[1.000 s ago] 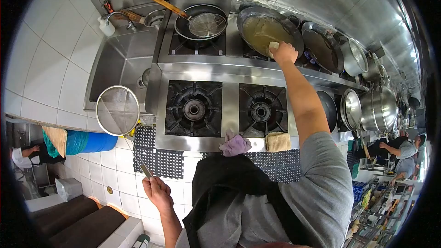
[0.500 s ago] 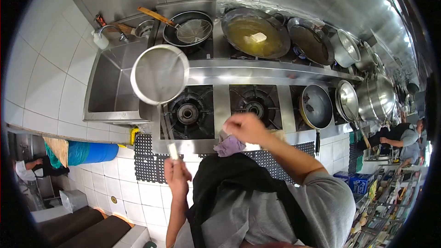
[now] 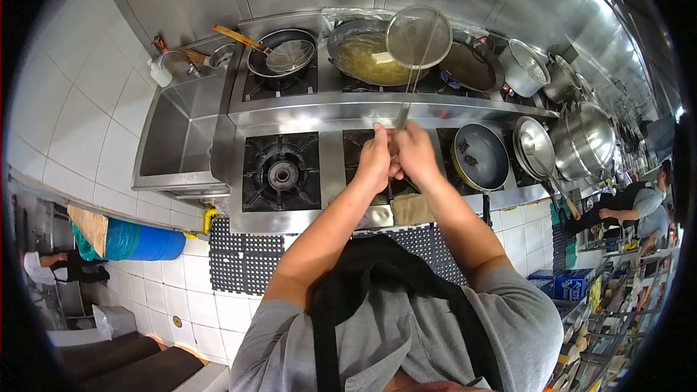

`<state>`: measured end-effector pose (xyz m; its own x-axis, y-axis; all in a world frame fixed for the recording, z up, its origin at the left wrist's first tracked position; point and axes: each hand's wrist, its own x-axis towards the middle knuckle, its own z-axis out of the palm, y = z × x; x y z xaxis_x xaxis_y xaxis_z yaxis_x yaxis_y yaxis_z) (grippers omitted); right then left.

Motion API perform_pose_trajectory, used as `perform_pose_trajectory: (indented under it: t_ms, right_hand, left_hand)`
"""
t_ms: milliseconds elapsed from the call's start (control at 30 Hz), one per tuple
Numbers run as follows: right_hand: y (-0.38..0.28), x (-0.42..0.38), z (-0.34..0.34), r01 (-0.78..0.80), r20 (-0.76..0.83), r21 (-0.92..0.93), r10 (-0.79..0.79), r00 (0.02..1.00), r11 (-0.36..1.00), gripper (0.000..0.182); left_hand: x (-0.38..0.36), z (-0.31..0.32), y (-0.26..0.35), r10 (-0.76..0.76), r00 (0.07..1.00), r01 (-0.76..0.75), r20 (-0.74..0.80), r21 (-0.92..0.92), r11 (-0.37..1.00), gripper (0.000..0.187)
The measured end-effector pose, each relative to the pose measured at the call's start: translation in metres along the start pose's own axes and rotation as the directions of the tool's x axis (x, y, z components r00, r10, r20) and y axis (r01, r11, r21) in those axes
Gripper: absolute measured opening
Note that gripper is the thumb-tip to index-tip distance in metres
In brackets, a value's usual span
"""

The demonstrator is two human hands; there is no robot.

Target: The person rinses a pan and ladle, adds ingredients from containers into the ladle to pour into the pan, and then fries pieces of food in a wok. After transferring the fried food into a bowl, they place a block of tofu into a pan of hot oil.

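Note:
Both my hands meet over the front burners on the handle of a round fine-mesh strainer (image 3: 419, 36). My left hand (image 3: 375, 157) is closed at the handle's left side, fingers partly hidden. My right hand (image 3: 415, 149) is wrapped round the handle from the right. The strainer's mesh is raised in front of a wok of yellow oil (image 3: 354, 59) and partly covers its right side. A pale block (image 3: 380, 58) shows in the oil at the mesh's edge. Below my hands a folded beige cloth (image 3: 412, 210) lies on the stove's front edge.
A frying pan with a wire skimmer (image 3: 289, 56) stands back left, beside a steel sink (image 3: 178, 131). A dark wok (image 3: 472, 65) and pots (image 3: 524, 69) line the back right. Another frying pan (image 3: 481, 160) sits right of my hands. A person (image 3: 639, 207) stands far right.
The strainer has moved from the left, near the sink, rightward to the oil wok. My right hand has joined my left at its handle. The purple cloth no longer shows.

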<state>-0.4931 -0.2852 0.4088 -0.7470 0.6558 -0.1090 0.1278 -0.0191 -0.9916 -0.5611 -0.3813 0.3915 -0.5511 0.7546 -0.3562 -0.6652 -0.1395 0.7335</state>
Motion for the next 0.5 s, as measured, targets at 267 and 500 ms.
perform_pose_trajectory:
  t_ms: [267, 500]
  right_hand:
    - [0.042, 0.147, -0.066, 0.094, -0.228, -0.818, -0.47, 0.853, 0.568, 0.047]
    - [0.074, 0.128, -0.068, 0.048, -0.127, -0.896, -0.358, 0.925, 0.441, 0.067]
  left_hand:
    - [-0.129, -0.128, -0.111, -0.138, 0.99, 0.125, -0.027, 0.624, 0.772, 0.037]
    - [-0.393, -0.367, -0.346, 0.028, 0.909, 0.362, -0.416, 0.822, 0.439, 0.047]
